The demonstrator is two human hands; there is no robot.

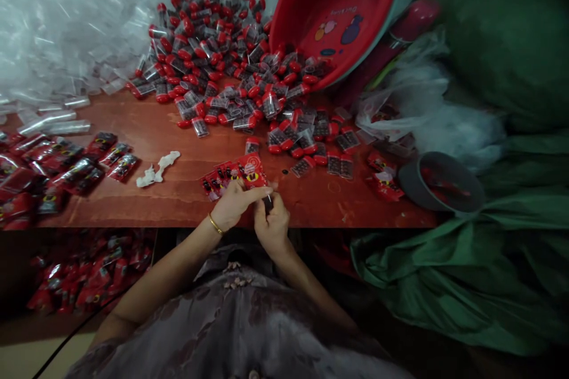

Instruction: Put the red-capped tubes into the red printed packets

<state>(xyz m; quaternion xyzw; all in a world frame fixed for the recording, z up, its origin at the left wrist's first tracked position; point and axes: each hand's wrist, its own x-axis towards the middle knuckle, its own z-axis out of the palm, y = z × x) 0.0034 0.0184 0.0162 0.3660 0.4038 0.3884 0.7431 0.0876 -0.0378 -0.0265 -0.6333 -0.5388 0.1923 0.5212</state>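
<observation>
Gold bangle (216, 224), patterned grey-maroon garment (249, 320)

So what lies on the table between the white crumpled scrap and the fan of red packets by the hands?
Only bare wood: in the head view, the table shows nothing between the white scrap and the red packets that the left hand touches.

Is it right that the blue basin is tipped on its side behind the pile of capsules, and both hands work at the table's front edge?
Not quite: the basin is red, not blue, as the head view shows. The rest holds. It is tipped on its side behind the capsules, and the left hand and right hand work at the front edge of the table.
</observation>
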